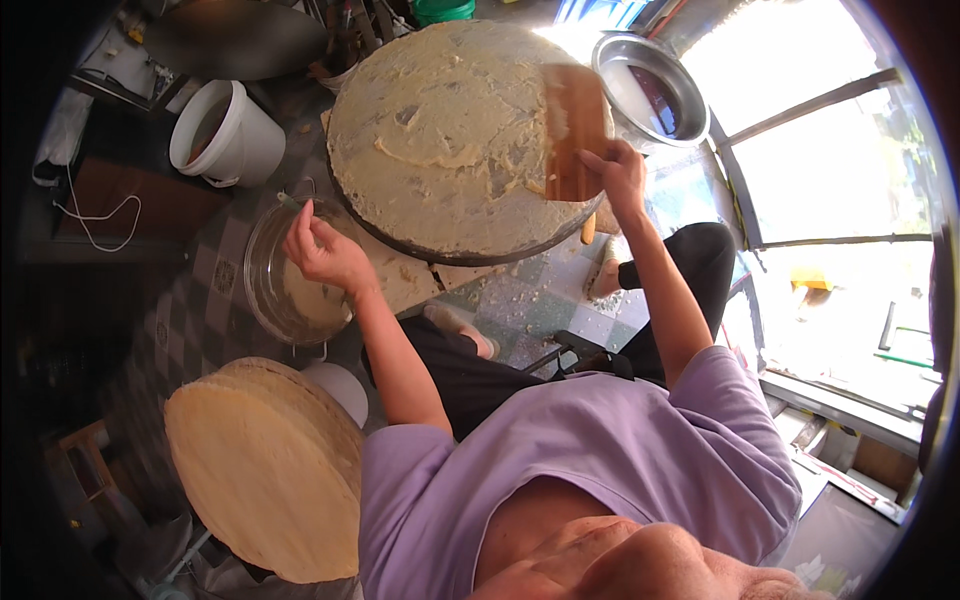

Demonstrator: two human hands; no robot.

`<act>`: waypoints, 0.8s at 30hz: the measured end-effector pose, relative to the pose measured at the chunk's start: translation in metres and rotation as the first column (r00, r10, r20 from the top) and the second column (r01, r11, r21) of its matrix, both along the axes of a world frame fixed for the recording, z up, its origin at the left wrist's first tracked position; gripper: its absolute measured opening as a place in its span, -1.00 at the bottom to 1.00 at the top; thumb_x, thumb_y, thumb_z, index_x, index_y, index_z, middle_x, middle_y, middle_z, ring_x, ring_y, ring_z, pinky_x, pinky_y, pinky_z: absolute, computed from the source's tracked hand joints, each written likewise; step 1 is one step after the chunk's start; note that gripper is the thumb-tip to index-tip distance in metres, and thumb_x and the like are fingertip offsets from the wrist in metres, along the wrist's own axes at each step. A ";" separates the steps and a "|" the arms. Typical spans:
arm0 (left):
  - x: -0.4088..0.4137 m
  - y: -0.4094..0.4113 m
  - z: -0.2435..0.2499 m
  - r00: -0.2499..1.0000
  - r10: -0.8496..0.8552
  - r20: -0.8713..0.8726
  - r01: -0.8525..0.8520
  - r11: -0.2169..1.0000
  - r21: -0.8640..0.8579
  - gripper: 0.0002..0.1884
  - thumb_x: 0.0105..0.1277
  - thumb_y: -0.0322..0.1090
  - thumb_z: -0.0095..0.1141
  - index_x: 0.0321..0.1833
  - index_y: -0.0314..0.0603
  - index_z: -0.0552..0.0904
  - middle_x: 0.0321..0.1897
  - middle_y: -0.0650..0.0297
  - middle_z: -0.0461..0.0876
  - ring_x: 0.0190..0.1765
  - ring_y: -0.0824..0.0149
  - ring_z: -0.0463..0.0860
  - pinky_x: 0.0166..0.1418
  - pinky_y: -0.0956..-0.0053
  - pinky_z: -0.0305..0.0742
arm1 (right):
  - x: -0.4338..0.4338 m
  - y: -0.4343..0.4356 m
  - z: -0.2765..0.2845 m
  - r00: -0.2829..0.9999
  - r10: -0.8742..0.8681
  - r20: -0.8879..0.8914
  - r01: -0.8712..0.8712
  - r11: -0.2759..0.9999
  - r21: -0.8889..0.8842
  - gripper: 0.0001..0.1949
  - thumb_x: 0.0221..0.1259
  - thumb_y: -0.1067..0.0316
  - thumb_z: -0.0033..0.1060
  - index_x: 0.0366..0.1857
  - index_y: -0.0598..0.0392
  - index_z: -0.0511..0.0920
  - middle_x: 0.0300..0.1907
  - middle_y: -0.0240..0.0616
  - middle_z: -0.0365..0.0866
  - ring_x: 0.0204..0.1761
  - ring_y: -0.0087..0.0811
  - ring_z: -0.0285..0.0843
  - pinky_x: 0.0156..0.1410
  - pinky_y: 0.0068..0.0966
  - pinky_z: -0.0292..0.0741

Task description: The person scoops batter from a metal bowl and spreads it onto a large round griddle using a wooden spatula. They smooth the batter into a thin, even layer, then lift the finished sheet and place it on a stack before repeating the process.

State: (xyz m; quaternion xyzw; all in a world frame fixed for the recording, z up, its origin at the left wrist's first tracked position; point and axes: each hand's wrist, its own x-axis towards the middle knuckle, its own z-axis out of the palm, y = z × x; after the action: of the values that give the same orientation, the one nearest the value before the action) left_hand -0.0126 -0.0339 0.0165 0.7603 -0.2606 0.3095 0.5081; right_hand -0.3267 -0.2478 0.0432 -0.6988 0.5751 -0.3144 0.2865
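A large round griddle is covered with a pale, uneven layer of batter with ridges and thin patches. At its right side my right hand grips a flat wooden scraper, which rests on or just over the batter and is slightly blurred. My left hand is above a metal pot with pale batter in it, fingers curled. A thin grey-green handle shows at its fingertips; whether they hold it cannot be told.
Lower left stands a thick stack of round flatbreads. A white bucket is at the upper left, a metal basin of liquid beyond the griddle's right edge. Crumbs litter the tiled floor; a bright window is at right.
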 end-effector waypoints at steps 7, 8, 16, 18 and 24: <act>-0.006 -0.004 0.002 0.997 -0.061 -0.056 0.059 0.998 -0.038 -0.69 0.31 -0.71 0.08 -0.06 -0.20 0.80 -0.15 0.15 0.73 -0.03 0.09 0.64 0.02 0.19 0.54 | -0.076 -0.011 -0.075 0.964 -0.252 0.084 0.198 0.893 0.403 -0.56 0.04 0.02 0.60 -0.54 0.29 0.72 -0.55 -0.16 0.70 -0.50 -0.36 0.61 -0.27 -0.40 0.50; -0.007 -0.004 0.001 0.996 -0.063 -0.063 0.060 0.997 -0.040 -0.69 0.32 -0.71 0.08 -0.06 -0.21 0.80 -0.14 0.16 0.73 -0.03 0.10 0.64 0.01 0.20 0.55 | -0.078 -0.018 -0.077 0.969 -0.230 0.096 0.174 0.900 0.401 -0.57 0.05 0.03 0.60 -0.54 0.29 0.71 -0.56 -0.16 0.69 -0.50 -0.37 0.61 -0.27 -0.40 0.50; -0.011 -0.009 0.002 0.995 -0.076 -0.067 0.073 0.996 -0.059 -0.70 0.35 -0.70 0.06 -0.05 -0.22 0.79 -0.14 0.18 0.73 -0.03 0.14 0.65 -0.01 0.23 0.56 | -0.105 -0.123 -0.075 0.995 0.094 -0.020 -0.084 0.953 0.290 -0.68 0.08 0.16 0.57 -0.51 0.26 0.72 -0.59 -0.29 0.62 -0.56 -0.49 0.46 -0.40 -0.45 0.39; -0.010 -0.007 0.003 0.997 -0.060 -0.056 0.058 0.998 -0.036 -0.71 0.35 -0.70 0.06 -0.05 -0.23 0.79 -0.14 0.18 0.73 -0.03 0.14 0.65 -0.01 0.24 0.56 | -0.099 -0.144 -0.067 0.975 0.165 -0.151 -0.129 0.965 0.228 -0.68 0.07 0.15 0.55 -0.49 0.27 0.74 -0.57 -0.31 0.66 -0.53 -0.49 0.55 -0.38 -0.44 0.46; -0.012 -0.012 0.006 0.997 -0.066 -0.041 0.065 0.998 -0.007 -0.71 0.36 -0.69 0.06 -0.04 -0.24 0.79 -0.13 0.16 0.73 -0.02 0.13 0.64 0.01 0.24 0.56 | -0.037 -0.199 -0.010 0.801 0.031 -0.598 -0.065 0.997 -0.035 -0.68 0.04 0.03 0.44 -0.46 0.13 0.78 -0.34 -0.09 0.80 -0.19 -0.17 0.81 -0.14 -0.27 0.64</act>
State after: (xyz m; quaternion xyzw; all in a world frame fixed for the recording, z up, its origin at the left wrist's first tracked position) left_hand -0.0248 -0.0456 0.0223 0.7561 -0.2740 0.2777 0.5254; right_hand -0.3640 -0.4467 0.0331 -0.7840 0.6095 -0.0866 0.0800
